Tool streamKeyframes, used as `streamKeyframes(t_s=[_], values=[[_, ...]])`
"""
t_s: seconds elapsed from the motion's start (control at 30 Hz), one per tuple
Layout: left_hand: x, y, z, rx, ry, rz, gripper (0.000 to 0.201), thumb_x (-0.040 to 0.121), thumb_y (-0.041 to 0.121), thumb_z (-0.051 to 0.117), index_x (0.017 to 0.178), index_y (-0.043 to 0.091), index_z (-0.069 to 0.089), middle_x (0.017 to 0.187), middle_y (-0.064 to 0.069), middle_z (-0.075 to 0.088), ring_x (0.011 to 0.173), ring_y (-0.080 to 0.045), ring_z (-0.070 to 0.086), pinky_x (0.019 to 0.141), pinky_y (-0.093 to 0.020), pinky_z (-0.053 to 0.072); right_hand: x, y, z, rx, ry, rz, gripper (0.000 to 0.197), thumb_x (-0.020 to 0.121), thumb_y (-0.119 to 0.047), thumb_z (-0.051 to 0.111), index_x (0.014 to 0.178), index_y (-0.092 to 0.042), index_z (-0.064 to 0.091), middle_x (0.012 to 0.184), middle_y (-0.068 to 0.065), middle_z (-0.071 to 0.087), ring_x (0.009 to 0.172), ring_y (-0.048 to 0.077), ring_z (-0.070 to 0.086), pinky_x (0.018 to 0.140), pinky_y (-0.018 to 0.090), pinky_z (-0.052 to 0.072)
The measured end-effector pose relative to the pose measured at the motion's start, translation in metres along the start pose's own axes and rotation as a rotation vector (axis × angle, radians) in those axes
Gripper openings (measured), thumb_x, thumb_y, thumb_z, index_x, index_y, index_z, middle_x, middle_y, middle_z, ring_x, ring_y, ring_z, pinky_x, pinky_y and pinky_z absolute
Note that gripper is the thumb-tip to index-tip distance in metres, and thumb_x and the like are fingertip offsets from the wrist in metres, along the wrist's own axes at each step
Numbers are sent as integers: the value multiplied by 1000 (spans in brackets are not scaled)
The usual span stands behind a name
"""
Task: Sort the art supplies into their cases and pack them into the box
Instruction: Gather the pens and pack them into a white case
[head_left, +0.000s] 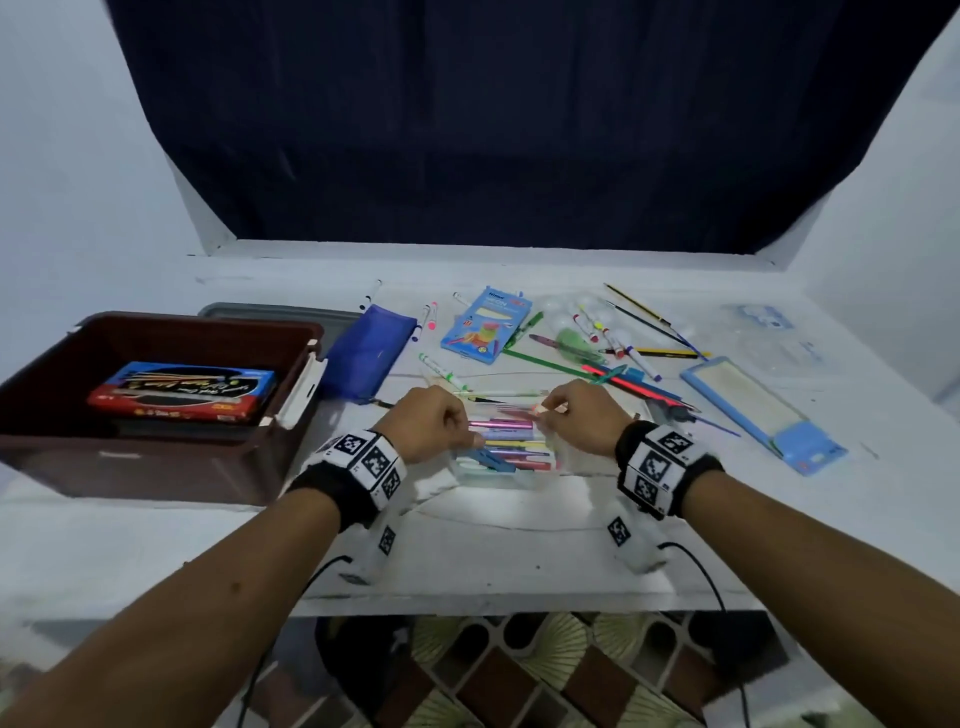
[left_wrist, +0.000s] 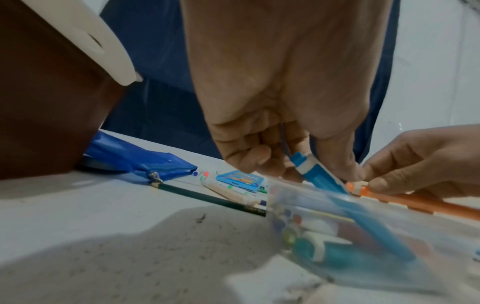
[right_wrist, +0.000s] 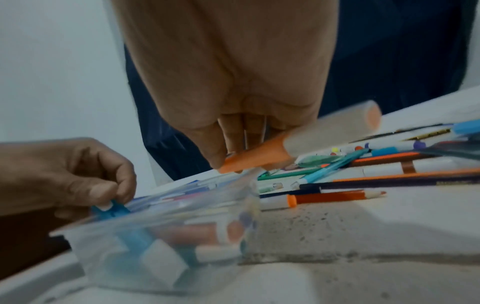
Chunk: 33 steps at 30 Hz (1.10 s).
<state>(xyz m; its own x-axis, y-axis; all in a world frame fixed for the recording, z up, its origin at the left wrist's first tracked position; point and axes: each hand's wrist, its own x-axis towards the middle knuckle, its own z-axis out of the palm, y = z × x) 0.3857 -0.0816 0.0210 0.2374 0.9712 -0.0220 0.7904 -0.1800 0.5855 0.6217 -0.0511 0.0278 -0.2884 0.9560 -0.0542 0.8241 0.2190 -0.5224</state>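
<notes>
Clear plastic case (head_left: 501, 467) on table (head_left: 519, 545), packed with markers; left hand (head_left: 434, 423) pinched blue marker (left_wrist: 318, 174), right hand (head_left: 582, 415) pinched orange marker (right_wrist: 257, 159).

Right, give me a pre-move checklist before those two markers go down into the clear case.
1. Left hand grips the blue marker: ok.
2. Right hand pinches the orange marker: ok.
3. Clear case open on top, under both hands: ok.
4. Room in the case for two more: cannot tell; it already holds many markers, and the wrist views are blurred.
5. Both markers capped: ok, as far as the wrist views show.
6. Brown box open for packing, one red and blue pack already inside: ok.
</notes>
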Motion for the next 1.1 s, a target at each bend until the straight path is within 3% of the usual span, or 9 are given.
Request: streamKeyframes(t_s=[0.1, 0.23, 0.4, 0.57, 0.63, 0.73, 0.87, 1.0, 1.1], values=[[-6, 1, 4, 24, -40, 12, 29, 76, 40, 79, 76, 11, 73, 77, -4, 70, 77, -19, 63, 67, -29, 49, -6, 0, -1, -119, -49, -22, 27, 94, -26, 59, 98, -1, 71, 99, 11, 70, 87, 25, 62, 74, 35, 47], [-14, 6, 7, 70, -73, 34, 28, 77, 42, 77, 77, 14, 76, 75, 0, 71, 73, -13, 64, 66, -28, 50, -18, 7, 0, -171, -54, -56, 25, 94, -27, 61, 106, -8, 70, 104, 7, 67, 85, 17, 55, 73, 27, 39], [-25, 10, 18, 173, -165, 54, 37, 80, 48, 72, 70, 12, 74, 68, -2, 70, 65, -17, 64, 60, -27, 46, -36, 19, 6, -193, -57, -148, 24, 95, -31, 59, 101, -11, 72, 104, 5, 70, 89, 22, 62, 81, 35, 50], [-31, 16, 14, 190, -240, 56, 19, 83, 35, 73, 90, 18, 78, 89, 4, 74, 81, -10, 65, 74, -26, 51, -42, 24, 12, -190, -25, -204, 24, 95, -28, 57, 90, -10, 72, 96, 6, 71, 85, 24, 62, 78, 38, 51], [-34, 18, 10, 191, -238, 66, 17, 85, 28, 72, 97, 18, 77, 97, 4, 74, 87, -10, 64, 80, -25, 50, -43, 22, 12, -173, -9, -210, 23, 95, -26, 58, 90, -9, 72, 95, 5, 71, 83, 23, 61, 76, 35, 49], [-37, 21, 6, 215, -190, 86, 17, 87, 25, 69, 100, 17, 76, 100, 3, 73, 91, -12, 63, 83, -27, 49, -44, 23, 13, -170, 1, -203, 21, 95, -25, 59, 96, -10, 74, 104, 6, 72, 95, 24, 63, 86, 35, 49], [-41, 25, 10, 300, -152, 118, 16, 88, 25, 68, 96, 16, 77, 95, 5, 72, 87, -13, 63, 79, -28, 51, -45, 21, 12, -163, -1, -181, 23, 95, -26, 60, 107, -11, 73, 116, 5, 70, 104, 23, 62, 91, 34, 49], [-43, 26, 13, 353, -167, 112, 14, 86, 23, 68, 94, 17, 78, 94, 4, 74, 84, -12, 65, 80, -31, 54, -45, 16, 10, -182, -4, -168, 27, 95, -28, 60, 112, -11, 73, 119, 5, 69, 105, 23, 62, 91, 35, 49], [-43, 28, 12, 360, -158, 127, 12, 85, 22, 68, 91, 17, 77, 91, 5, 74, 81, -11, 64, 78, -30, 53, -44, 15, 11, -185, 4, -150, 25, 94, -27, 60, 108, -11, 74, 111, 7, 71, 96, 23, 62, 85, 35, 50]])
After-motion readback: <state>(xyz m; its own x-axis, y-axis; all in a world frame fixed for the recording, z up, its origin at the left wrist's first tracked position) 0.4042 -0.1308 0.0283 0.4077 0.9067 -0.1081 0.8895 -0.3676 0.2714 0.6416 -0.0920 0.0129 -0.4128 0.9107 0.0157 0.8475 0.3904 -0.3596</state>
